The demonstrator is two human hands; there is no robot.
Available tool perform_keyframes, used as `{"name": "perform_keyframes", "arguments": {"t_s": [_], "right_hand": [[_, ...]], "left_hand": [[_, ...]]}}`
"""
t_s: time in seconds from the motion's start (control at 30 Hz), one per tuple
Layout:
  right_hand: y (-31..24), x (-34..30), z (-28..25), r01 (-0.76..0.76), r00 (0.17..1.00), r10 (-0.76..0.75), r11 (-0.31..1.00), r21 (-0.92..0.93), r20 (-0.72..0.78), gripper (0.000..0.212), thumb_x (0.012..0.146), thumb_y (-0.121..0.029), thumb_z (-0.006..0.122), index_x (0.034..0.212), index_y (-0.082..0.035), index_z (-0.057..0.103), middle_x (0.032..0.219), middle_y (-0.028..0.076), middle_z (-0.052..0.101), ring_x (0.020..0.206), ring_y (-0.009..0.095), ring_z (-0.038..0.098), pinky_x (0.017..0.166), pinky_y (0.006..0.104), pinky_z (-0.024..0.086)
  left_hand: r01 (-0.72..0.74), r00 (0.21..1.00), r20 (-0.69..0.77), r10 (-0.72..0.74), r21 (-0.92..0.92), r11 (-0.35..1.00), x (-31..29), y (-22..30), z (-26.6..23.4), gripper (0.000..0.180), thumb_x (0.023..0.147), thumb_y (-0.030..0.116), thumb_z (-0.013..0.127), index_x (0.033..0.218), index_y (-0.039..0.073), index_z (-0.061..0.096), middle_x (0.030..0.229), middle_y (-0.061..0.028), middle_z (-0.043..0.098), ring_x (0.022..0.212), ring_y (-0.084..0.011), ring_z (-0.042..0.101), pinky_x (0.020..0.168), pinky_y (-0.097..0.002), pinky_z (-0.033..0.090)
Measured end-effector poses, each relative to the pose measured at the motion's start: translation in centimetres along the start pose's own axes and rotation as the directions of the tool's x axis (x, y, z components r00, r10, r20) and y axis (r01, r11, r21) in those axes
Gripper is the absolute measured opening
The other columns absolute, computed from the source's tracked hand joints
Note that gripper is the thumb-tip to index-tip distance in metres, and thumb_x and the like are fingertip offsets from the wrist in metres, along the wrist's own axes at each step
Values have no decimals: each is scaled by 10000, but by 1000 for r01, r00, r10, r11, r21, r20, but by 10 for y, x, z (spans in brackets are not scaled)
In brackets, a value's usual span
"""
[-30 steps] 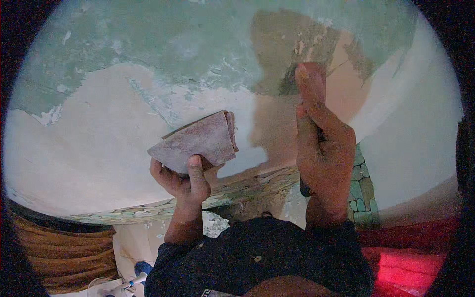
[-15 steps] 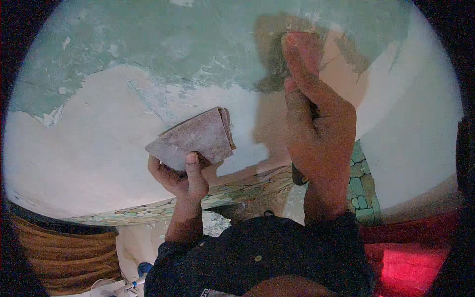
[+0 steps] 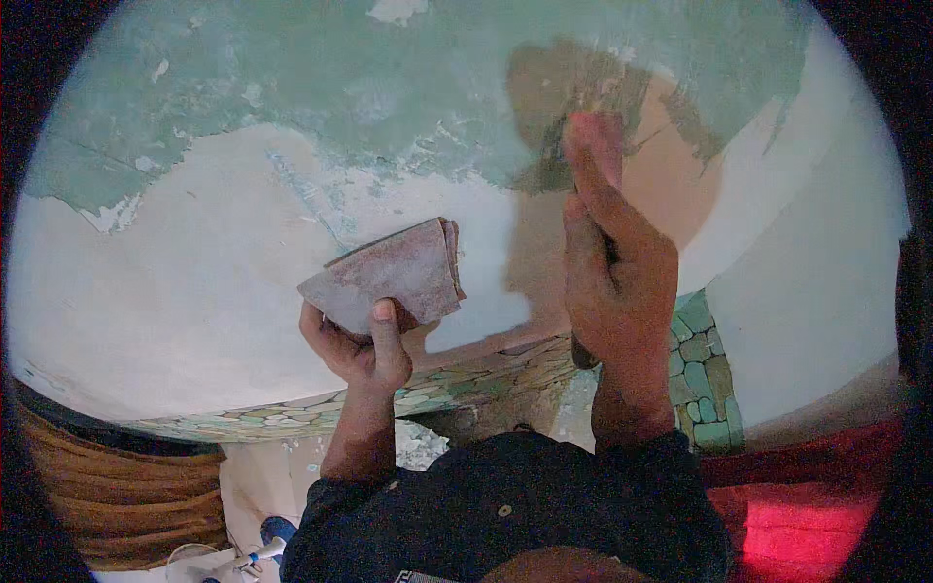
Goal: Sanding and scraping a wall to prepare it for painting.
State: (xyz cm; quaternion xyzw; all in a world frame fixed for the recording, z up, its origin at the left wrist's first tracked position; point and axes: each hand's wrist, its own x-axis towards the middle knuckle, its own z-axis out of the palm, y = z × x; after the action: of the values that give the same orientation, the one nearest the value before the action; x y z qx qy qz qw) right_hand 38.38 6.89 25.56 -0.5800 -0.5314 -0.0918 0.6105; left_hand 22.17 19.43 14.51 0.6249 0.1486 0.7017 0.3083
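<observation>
My left hand point(image 3: 367, 355) grips a folded sheet of sandpaper point(image 3: 384, 272), greyish-brown, with the thumb on its front and the fingers behind. It is held up in front of the wall. My right hand point(image 3: 627, 267) is closed around a putty knife. Its flat, reddish-looking blade point(image 3: 607, 155) points up at the wall, the index finger stretched along it, and a dark handle end point(image 3: 583, 353) shows below the palm. The wall point(image 3: 224, 223) has patchy green paint above and bare white below, with a ragged border. Whether the blade's edge touches the wall, I cannot tell.
A green stone-patterned strip point(image 3: 708, 374) runs along the wall's lower part. Pale flakes point(image 3: 420, 445) lie below. Brown folded cloth point(image 3: 117, 496) is at lower left, near a blue object point(image 3: 277, 532). Bright red fabric point(image 3: 802, 530) is at lower right.
My right hand has moved down the wall and slightly left with the putty knife. My left hand and the sandpaper have shifted only slightly.
</observation>
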Motion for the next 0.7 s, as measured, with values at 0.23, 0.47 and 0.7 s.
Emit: {"name": "perform_keyframes", "arguments": {"t_s": [0.23, 0.47, 0.7], "right_hand": [[20, -14, -7, 57, 998, -61, 993, -106, -35, 441, 898, 7, 426, 1328, -85, 459, 1226, 127, 564, 687, 83, 558, 608, 233, 474], [24, -28, -4, -199, 976, 201, 979, 38, -88, 428, 906, -21, 478, 1323, -114, 473, 688, -13, 537, 512, 36, 430, 440, 206, 390], [8, -14, -11, -249, 967, 250, 968, 14, -55, 410, 891, 9, 487, 1269, -140, 538, 957, 18, 622, 522, 20, 416, 439, 177, 367]], "left_hand": [[-73, 995, 65, 70, 45, 996, 4, 2, -3, 605, 859, 139, 599, 1289, -5, 198, 1201, -217, 412, 1069, -252, 480, 900, -378, 419], [-38, 999, 20, 37, 26, 999, 0, 1, -4, 630, 849, 167, 623, 1283, -5, 200, 1198, -210, 413, 1061, -249, 485, 890, -374, 427], [5, 999, -34, -3, 46, 999, -2, 3, -1, 669, 833, 224, 655, 1275, -6, 209, 1196, -204, 410, 1061, -246, 479, 896, -385, 422]]}}
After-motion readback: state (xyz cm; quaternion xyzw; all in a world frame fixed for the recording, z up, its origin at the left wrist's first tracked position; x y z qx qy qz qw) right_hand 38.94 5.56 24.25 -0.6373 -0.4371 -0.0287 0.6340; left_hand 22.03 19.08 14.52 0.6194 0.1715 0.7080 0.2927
